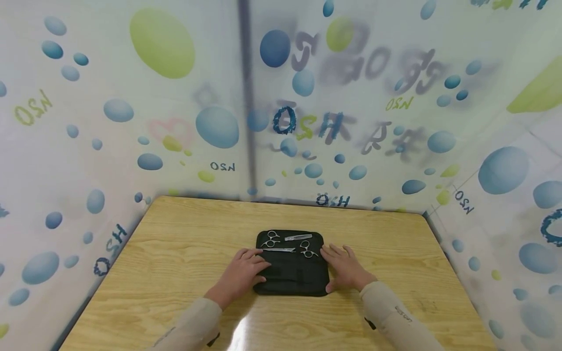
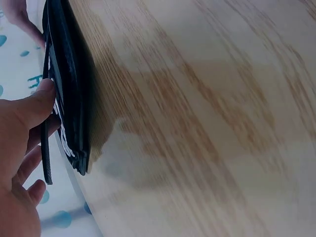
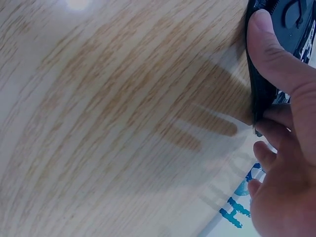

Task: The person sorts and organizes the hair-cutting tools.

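An open black scissor case [image 1: 291,286] lies on the wooden table. Two pairs of silver hairdressing scissors sit in its far half, pointing opposite ways: the upper scissors [image 1: 298,238] have finger rings at the left, the lower scissors [image 1: 278,249] at the right. My left hand [image 1: 243,271] is at the case's left side. In the left wrist view its thumb and fingers pinch a thin black flap [image 2: 46,148], raised from the thicker part. With the thumb on top near the front corner, my right hand [image 1: 344,266] grips the right edge, fingers toward the back corner.
The wooden table [image 1: 197,229] extends around the case on all sides. Behind it and along both sides hang pale sheets [image 1: 219,87] printed with blue and green spots and letters, close to the table's edges.
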